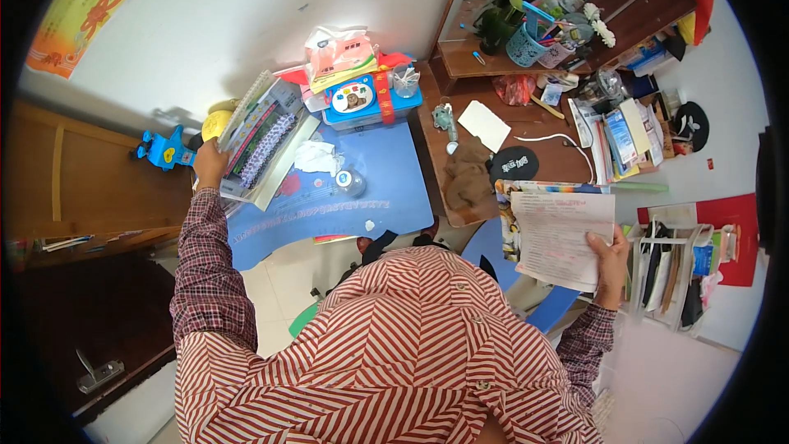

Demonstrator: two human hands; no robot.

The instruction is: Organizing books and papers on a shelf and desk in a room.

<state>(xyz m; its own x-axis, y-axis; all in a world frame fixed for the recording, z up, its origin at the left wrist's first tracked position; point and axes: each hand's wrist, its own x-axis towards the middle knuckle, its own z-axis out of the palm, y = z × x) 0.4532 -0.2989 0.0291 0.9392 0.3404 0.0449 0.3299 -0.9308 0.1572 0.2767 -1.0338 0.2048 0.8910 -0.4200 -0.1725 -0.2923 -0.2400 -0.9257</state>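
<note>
My left hand [211, 163] grips the outer edge of a leaning stack of books and papers [265, 139] at the left end of a blue desk with printed letters [394, 179]. A purple-and-white patterned strip [266, 151] lies along the stack. My fingertips are partly hidden there. Over on the right, my right hand [609, 256] holds printed sheets [558, 234] with red handwritten marks, thumb on top. A colourful printed cover [510, 222] shows behind the sheets' left and upper edges.
A blue toy [166, 149] and a yellow round object [219, 123] are beyond my left hand. The desk also bears a clear bottle [351, 182], crumpled tissue [317, 156] and a blue box [370, 108]. A cluttered brown dresser [459, 206] adjoins it; a white rack [669, 271] stands right.
</note>
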